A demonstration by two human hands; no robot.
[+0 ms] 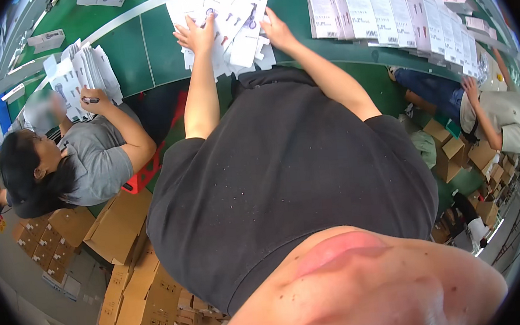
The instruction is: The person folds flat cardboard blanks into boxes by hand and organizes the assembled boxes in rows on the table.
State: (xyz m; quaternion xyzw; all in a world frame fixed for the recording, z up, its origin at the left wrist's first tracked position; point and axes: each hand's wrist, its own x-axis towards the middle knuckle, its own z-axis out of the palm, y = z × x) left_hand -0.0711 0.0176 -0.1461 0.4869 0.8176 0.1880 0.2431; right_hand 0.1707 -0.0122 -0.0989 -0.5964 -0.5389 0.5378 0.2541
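Observation:
A loose pile of flat white cartons (238, 22), printed with pictures of small dark devices, lies in front of me on the green work table. My left hand (197, 36) rests on the pile's left part, palm down with fingers spread. At the right edge of the pile is my right hand (278, 31), its fingers apart and touching the side of a carton. Neither hand has its fingers wrapped round anything. The cartons overlap at uneven angles, so the lower ones are mostly hidden.
A row of upright white cartons (376, 10) stands on the table (162, 42) to my right. At left, a person in grey (94, 157) holds a dark tool by another carton stack (85, 72). Brown boxes (139, 294) stand behind; another person (494, 113) is at far right.

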